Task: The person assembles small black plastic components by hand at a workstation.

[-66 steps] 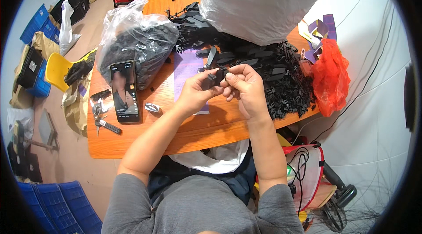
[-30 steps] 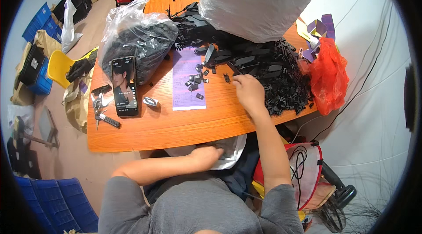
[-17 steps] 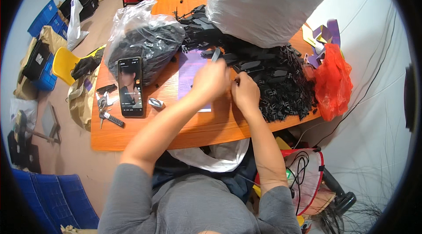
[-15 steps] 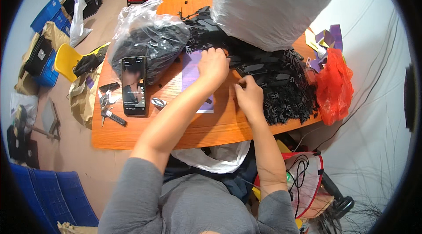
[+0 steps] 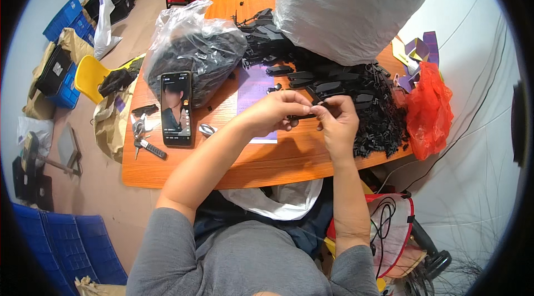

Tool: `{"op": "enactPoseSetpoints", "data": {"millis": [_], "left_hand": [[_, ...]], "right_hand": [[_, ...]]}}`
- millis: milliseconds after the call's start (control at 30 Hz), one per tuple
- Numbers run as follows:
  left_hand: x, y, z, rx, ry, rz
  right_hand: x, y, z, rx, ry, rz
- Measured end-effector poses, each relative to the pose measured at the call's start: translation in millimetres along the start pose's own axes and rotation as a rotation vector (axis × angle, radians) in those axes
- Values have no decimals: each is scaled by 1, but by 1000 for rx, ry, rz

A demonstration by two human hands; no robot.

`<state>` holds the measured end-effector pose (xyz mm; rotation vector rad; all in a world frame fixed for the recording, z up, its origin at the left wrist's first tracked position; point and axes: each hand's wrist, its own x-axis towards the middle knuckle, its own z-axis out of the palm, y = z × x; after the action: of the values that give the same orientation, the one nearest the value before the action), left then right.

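Note:
My left hand [image 5: 278, 111] and my right hand [image 5: 338, 123] meet over the front half of the wooden table [image 5: 256, 171], fingertips almost touching. Between them is a narrow black plastic piece [image 5: 303, 116], which the fingers of both hands pinch; its exact shape is mostly covered. Just beyond lie larger flat black plastic parts [image 5: 303, 77]. To the right of my right hand spreads a heap of small black plastic parts [image 5: 375, 129]. A purple-and-white printed sheet [image 5: 253, 93] lies partly beneath my left forearm.
A phone [image 5: 177, 110] showing a video stands left, near keys [image 5: 146, 143] and a coiled white cable [image 5: 207, 130]. Behind it is a clear bag of black parts [image 5: 197, 46]. A big whitish sack [image 5: 356, 7] rises at the back; a red plastic bag [image 5: 428, 110] hangs at the right edge.
My left hand has come back from the far parts toward me and to the right, meeting my right hand. A black plastic piece now shows between them. The phone's picture has changed slightly.

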<state>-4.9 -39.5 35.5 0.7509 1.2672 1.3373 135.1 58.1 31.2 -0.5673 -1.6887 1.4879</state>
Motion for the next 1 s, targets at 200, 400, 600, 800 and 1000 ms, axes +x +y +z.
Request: {"op": "enactPoseSetpoints", "data": {"millis": [200, 400, 600, 800, 1000], "left_hand": [[-14, -20, -19, -405, -135, 152], [-13, -33, -23, -555, -145, 217], [-17, -32, -9, -610, -168, 295], [-11, -44, -15, -550, -166, 331], [-13, -41, -14, -363, -83, 290]], "right_hand": [[-11, 4, 1, 141, -90, -35], [-16, -9, 2, -320, -58, -424], [-18, -11, 12, -284, -79, -510], [-22, -15, 11, -470, -116, -573], [-18, -20, 9, -334, -201, -155]]}}
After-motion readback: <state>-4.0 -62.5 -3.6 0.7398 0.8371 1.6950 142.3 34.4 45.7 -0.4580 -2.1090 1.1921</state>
